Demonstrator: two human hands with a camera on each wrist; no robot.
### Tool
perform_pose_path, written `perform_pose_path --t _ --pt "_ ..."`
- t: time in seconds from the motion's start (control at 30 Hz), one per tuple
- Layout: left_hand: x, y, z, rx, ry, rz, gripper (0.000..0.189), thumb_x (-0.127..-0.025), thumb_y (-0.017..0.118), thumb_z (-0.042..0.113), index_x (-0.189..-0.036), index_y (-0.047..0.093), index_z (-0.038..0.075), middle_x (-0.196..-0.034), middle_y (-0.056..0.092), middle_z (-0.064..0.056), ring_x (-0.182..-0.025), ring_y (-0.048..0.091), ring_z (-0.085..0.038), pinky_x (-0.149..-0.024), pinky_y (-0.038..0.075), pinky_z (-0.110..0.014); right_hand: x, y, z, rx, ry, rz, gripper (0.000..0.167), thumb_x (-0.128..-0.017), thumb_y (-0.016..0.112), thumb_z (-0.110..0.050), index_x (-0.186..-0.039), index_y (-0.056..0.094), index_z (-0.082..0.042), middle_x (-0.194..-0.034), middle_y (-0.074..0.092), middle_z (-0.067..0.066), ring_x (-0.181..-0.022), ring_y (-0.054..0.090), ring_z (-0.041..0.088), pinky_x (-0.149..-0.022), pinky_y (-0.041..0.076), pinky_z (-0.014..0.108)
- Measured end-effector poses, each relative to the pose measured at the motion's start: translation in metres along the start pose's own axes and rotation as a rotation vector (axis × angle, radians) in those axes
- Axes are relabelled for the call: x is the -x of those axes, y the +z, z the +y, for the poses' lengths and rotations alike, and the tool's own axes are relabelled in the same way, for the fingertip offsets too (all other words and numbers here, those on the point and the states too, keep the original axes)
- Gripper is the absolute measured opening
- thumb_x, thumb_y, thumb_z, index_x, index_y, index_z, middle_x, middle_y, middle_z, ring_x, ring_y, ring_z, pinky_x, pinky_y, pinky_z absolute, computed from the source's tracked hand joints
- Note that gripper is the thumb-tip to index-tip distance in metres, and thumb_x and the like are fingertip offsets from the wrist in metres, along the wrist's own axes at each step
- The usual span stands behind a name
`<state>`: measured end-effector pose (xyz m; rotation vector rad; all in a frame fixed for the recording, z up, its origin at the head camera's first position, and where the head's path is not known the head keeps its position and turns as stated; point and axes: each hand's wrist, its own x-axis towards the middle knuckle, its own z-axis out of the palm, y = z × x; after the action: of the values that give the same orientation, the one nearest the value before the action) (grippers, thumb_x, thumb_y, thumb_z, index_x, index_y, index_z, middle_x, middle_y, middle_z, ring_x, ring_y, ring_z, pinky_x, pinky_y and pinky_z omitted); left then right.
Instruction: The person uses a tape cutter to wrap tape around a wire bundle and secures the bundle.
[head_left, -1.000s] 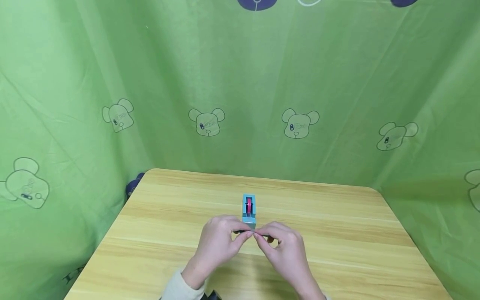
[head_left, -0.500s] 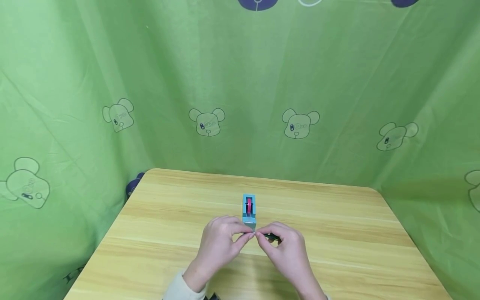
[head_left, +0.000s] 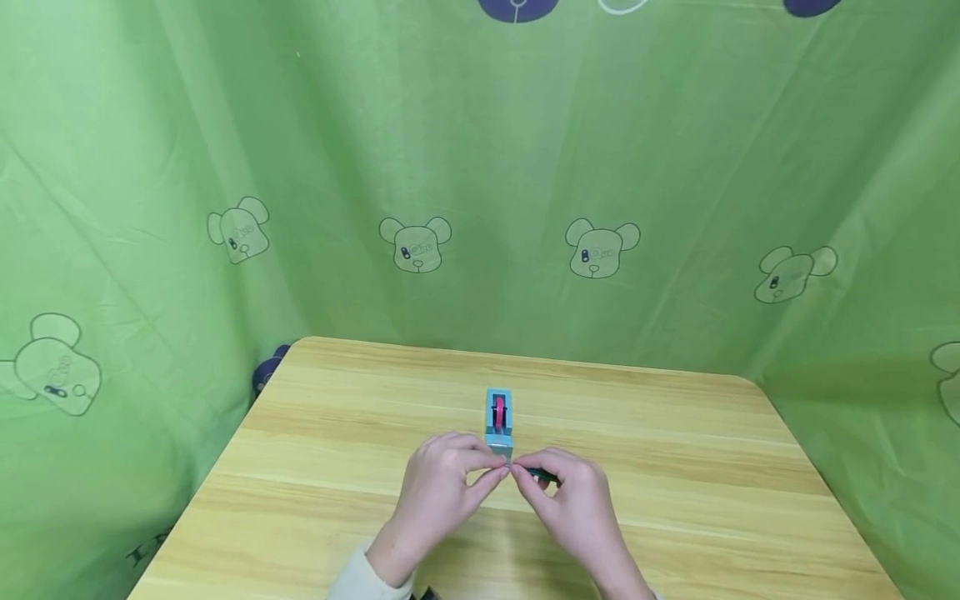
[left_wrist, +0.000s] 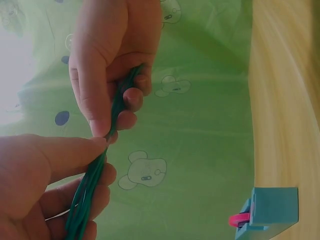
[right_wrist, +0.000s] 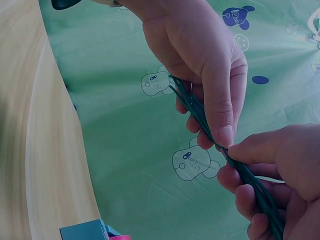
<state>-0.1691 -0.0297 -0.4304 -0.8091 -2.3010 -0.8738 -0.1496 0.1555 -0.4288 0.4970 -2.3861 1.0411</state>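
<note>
Both hands meet over the table's middle and hold one bundle of thin green cord-like strands. My left hand pinches it with thumb and index finger near its middle. Right beside, with thumb and fingertips almost touching the left ones, my right hand pinches the same spot. In the right wrist view the loose ends of the strands run back under the left palm. A narrow light piece shows between the fingertips; its kind is too small to tell. Just beyond the hands stands a blue tape dispenser with a pink roll core.
The wood-grain table has rounded far corners. A green curtain with printed bear heads hangs behind it and along both sides. Part of a black object shows by the left sleeve.
The hands stay almost in place. Beside the right fingers more of the green strands shows than one second ago, while the dark piece under the left fingertips has gone from sight.
</note>
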Motion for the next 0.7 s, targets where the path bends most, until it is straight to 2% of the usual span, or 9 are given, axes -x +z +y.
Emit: perform_pose_path --t 0.1,0.33,0.53,0.7 --pt "0.0001 -0.0004 0.0009 0.008 -0.027 -0.013 0.008 -0.084 0.080 0.028 -0.087 0.080 0.021 -0.087 0.072 0.011 -0.081 0.066 -0.007 -0.077 0.053 -0.029 0.0002 0.0003 0.0008 0.010 -0.022 0.007 0.017 -0.081 0.082 -0.008 -0.083 0.077 -0.024 -0.076 0.063 -0.023 -0.064 0.053 -0.002 -0.055 0.046 0.020" --pt "-0.0008 -0.0010 0.0037 0.035 -0.086 -0.015 0.010 -0.085 0.079 0.028 -0.087 0.080 0.019 -0.088 0.072 0.011 -0.081 0.066 -0.006 -0.074 0.053 -0.029 -0.0003 0.0008 0.0025 0.010 -0.129 0.056 0.017 -0.079 0.083 -0.006 -0.086 0.078 -0.021 -0.080 0.067 -0.020 -0.068 0.056 -0.002 -0.056 0.046 0.020" --pt "-0.0025 -0.0017 0.0036 0.074 -0.101 -0.028 0.013 -0.087 0.076 0.028 -0.094 0.080 0.017 -0.091 0.073 0.009 -0.083 0.067 -0.007 -0.072 0.054 -0.028 -0.0008 0.0002 0.0044 -0.031 -0.147 0.084 0.014 -0.079 0.082 -0.008 -0.086 0.079 -0.019 -0.082 0.070 -0.016 -0.072 0.061 0.004 -0.066 0.048 0.018" --pt "-0.0036 -0.0026 0.0033 0.132 -0.130 -0.053 0.013 -0.089 0.074 0.027 -0.098 0.080 0.019 -0.092 0.074 0.008 -0.080 0.067 -0.004 -0.065 0.052 -0.021 -0.0009 0.0009 0.0042 -0.060 -0.160 0.117 0.013 -0.078 0.082 -0.006 -0.085 0.078 -0.016 -0.083 0.071 -0.011 -0.074 0.064 0.009 -0.073 0.047 0.013"
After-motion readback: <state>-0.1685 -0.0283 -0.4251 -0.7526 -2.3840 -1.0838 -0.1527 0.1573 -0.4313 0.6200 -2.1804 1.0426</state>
